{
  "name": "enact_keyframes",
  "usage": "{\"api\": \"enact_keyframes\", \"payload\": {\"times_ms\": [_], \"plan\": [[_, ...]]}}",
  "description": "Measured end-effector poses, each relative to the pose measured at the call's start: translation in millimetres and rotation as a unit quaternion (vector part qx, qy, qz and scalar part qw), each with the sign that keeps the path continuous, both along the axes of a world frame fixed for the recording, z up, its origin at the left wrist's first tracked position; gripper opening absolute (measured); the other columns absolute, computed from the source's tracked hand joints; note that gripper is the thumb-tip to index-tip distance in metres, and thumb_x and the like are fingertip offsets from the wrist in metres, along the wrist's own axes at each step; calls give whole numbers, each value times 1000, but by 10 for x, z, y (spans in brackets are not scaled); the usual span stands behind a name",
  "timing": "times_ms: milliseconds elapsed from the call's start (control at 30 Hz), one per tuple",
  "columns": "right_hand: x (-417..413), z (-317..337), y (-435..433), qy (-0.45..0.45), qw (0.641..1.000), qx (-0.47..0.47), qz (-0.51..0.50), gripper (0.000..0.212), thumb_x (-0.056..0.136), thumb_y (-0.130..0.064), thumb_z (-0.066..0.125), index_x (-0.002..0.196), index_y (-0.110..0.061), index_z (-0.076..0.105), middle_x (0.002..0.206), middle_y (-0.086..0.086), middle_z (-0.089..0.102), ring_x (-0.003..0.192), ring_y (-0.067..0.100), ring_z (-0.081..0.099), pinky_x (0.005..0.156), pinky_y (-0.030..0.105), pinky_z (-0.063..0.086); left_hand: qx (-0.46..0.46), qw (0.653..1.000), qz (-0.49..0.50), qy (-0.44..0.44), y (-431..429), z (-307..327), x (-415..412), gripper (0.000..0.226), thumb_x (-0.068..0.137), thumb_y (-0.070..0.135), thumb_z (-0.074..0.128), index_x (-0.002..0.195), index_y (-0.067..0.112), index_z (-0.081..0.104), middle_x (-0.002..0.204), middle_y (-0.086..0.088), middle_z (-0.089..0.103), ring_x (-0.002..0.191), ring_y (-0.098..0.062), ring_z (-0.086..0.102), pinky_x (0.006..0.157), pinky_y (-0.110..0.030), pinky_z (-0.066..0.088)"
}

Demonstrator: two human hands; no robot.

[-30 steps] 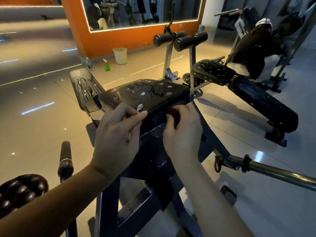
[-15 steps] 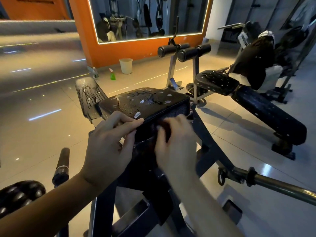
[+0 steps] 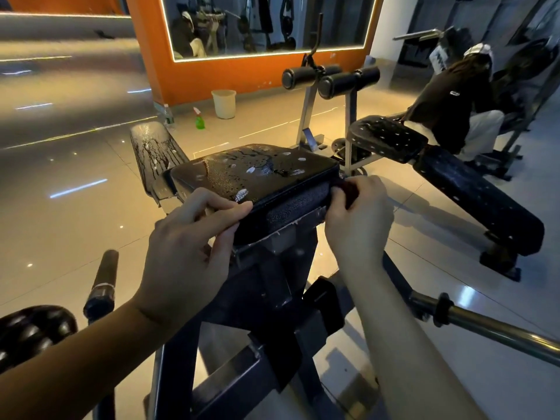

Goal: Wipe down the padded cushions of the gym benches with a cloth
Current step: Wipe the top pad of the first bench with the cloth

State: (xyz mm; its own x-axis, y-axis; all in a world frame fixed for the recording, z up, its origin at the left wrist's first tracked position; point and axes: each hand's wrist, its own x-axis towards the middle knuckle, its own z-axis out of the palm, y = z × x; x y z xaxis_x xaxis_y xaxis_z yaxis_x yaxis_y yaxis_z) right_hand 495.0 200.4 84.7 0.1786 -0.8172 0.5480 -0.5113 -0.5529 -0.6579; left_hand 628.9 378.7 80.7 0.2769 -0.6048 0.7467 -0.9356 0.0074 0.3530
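We stand on a glossy tiled gym floor (image 3: 60, 207), facing an orange-framed mirror (image 3: 266, 25) with a green spray bottle (image 3: 199, 119) near a pale bucket (image 3: 224, 104) below it. Just before us, the black seat cushion (image 3: 257, 174) is beaded with droplets. Our left hand (image 3: 194, 237) grips its near left corner, fingers curled on top and thumb against the side. Our right hand (image 3: 357, 219) curls round what seems a dark red cloth (image 3: 348, 187), pressed to the cushion's right front edge.
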Motion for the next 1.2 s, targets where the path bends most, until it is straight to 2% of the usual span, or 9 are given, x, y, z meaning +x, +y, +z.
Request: {"api": "enact_keyframes", "payload": {"times_ms": [200,367,467,567,633,767,933,1100,1200], "plan": [[140,-179,825,1,986,-80,149,15,94,-18,62,105,-10,68,101,3,60,92,19,57,77,30,52,10,1000,23,10,-4,-21,-12,30,98,7,61,126,11,70,112,-4,63,93,-17,62,75,-17,48],[13,-6,-39,1,1000,-13,14,20,99,-20,62,115,-11,68,110,-1,60,97,9,53,85,28,50,15,999,15,27,-15,-16,-21,31,94,4,64,123,9,72,109,-5,63,88,-17,59,73,-5,38],[118,-66,445,0,998,-9,66,16,99,-19,59,112,-13,66,110,0,59,101,14,55,87,31,51,14,999,1,37,-10,-20,-5,32,92,2,64,123,8,72,109,-7,62,87,-19,60,71,-5,39],[129,-109,803,30,987,-73,142,17,95,-21,60,107,-12,66,106,2,59,98,18,56,81,27,48,16,999,-3,35,2,-9,13,33,93,4,64,125,10,70,111,-7,62,92,-21,62,72,-6,41],[107,-50,431,39,993,-47,97,18,98,-22,60,113,-14,66,110,-2,57,101,13,54,86,22,42,11,999,4,33,-16,-20,-5,31,94,5,64,123,9,71,110,-8,63,90,-21,61,71,-5,39],[64,16,125,4,1000,6,17,21,99,-22,61,117,-13,66,108,-7,54,102,12,54,86,23,43,0,999,12,42,-21,-40,-43,30,95,5,63,123,7,72,109,-9,63,90,-21,60,73,-3,37],[127,-118,782,23,987,-69,146,13,95,-18,63,106,-12,68,104,1,61,96,17,58,81,30,53,4,999,8,35,-1,-41,-14,27,99,10,62,125,12,69,111,-7,63,93,-20,62,73,-6,43],[47,33,58,14,1000,1,8,20,100,-23,60,116,-13,67,107,-4,58,95,8,51,90,36,54,6,999,14,29,-6,-23,-35,31,93,7,63,124,8,71,108,-6,62,87,-13,56,73,-3,38],[152,-53,653,-4,995,-20,96,14,97,-20,60,108,-13,66,104,-2,58,96,15,56,84,37,54,8,999,16,33,2,-8,-55,33,94,12,60,125,11,70,109,-6,62,89,-7,53,77,-1,39]]}}
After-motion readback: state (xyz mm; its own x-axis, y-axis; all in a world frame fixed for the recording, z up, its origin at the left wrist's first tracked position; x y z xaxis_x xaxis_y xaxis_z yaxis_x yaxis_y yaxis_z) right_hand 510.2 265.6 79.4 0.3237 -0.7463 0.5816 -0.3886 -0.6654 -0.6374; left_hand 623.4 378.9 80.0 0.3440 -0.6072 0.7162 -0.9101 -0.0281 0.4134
